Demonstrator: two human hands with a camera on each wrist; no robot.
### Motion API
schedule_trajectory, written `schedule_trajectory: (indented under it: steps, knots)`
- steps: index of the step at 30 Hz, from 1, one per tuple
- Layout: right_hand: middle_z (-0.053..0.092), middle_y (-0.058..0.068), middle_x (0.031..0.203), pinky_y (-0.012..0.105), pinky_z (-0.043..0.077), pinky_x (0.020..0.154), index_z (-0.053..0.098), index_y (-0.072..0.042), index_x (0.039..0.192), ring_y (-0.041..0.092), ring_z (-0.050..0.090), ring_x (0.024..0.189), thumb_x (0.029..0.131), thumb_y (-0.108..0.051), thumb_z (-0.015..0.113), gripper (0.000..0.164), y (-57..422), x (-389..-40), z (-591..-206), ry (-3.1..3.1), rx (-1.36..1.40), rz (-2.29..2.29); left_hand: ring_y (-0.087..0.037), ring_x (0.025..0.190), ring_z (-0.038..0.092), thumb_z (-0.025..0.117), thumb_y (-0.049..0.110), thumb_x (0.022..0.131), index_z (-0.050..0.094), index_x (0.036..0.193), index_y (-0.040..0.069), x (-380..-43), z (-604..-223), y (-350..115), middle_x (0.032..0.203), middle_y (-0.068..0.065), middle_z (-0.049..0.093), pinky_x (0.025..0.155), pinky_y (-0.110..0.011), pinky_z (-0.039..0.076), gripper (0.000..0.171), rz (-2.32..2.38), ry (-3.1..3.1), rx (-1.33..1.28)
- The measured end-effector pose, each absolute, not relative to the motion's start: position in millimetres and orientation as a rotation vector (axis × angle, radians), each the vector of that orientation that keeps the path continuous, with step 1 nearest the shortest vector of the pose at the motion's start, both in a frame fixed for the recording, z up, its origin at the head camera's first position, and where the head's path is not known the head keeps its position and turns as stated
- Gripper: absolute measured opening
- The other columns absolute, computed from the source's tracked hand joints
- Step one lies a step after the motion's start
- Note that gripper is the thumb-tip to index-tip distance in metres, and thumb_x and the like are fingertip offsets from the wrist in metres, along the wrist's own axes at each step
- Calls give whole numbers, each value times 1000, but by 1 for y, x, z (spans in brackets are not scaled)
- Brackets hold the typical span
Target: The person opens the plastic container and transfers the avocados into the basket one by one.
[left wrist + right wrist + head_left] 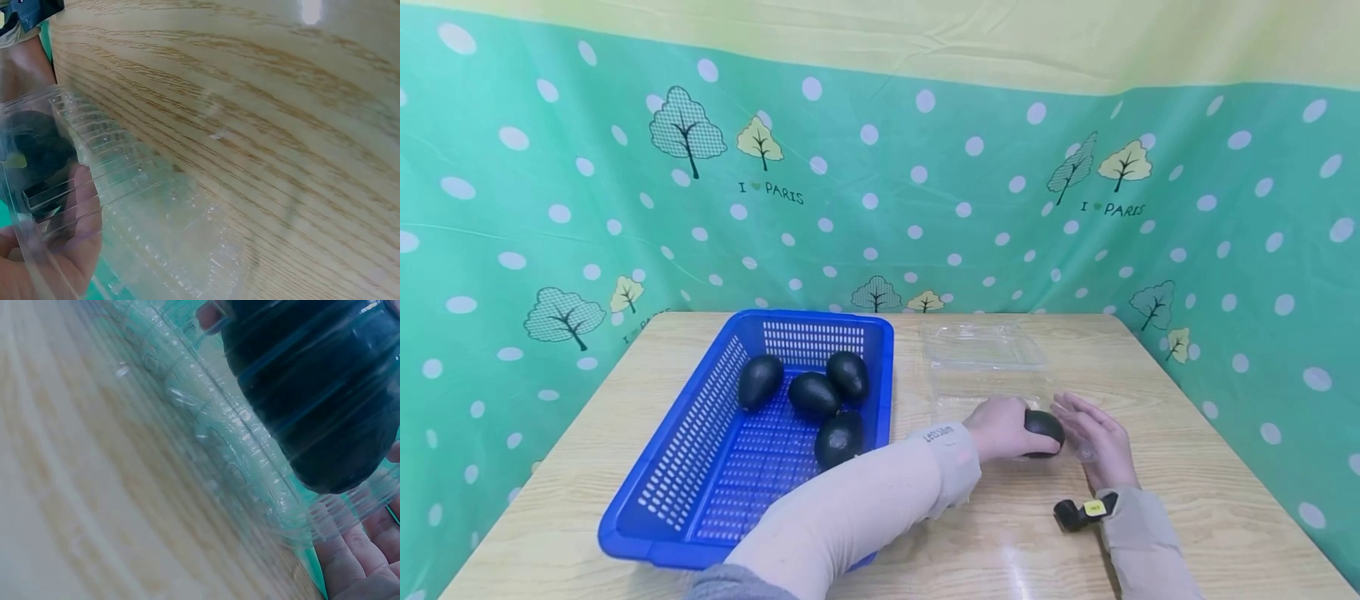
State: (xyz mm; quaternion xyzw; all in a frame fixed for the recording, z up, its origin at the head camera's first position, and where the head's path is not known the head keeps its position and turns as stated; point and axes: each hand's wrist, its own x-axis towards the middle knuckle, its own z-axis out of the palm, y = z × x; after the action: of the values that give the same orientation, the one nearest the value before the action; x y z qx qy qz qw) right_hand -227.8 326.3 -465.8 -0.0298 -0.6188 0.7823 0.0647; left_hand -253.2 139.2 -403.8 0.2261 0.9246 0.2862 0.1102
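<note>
In the head view my left hand (1000, 429) reaches across to the right and grips a dark avocado (1042, 433) between fingers and thumb. The avocado (312, 394) looks large in the right wrist view, seen through the ribbed wall of a clear plastic clamshell container (985, 375). Fingers of the left hand (78, 237) show behind the same clear wall in the left wrist view. Fairly straight fingers of my right hand (1097, 437) stand just right of the avocado, along the container's side. In the right wrist view, the right hand's fingers (353, 550) lie beyond the plastic edge.
A blue perforated basket (625, 533) on the left of the wooden table (985, 550) holds several more dark avocados (814, 395). My left sleeve (865, 508) passes over the basket's front right corner. A green dotted curtain (917, 208) closes off the back and sides.
</note>
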Motion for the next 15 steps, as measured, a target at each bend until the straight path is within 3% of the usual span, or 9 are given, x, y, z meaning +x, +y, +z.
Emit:
schedule_trajectory:
  steps: [8,15]
  knots:
    - [71,-18,115,14,52,88,48,-6,144,-1,65,110,100,-13,57,45,327,-228,-465,-1855,-124,2394,-6,69,58,77,53,76,69,96,15,-255,-399,139,79,7,66,63,-20,45,44,968,2689,651]
    - [71,-20,114,13,52,82,50,-8,142,-3,66,104,102,-14,54,41,327,-228,-465,-1863,-124,2386,-7,70,58,79,52,75,68,99,13,-255,-391,135,79,7,65,65,-22,47,46,1124,2592,624]
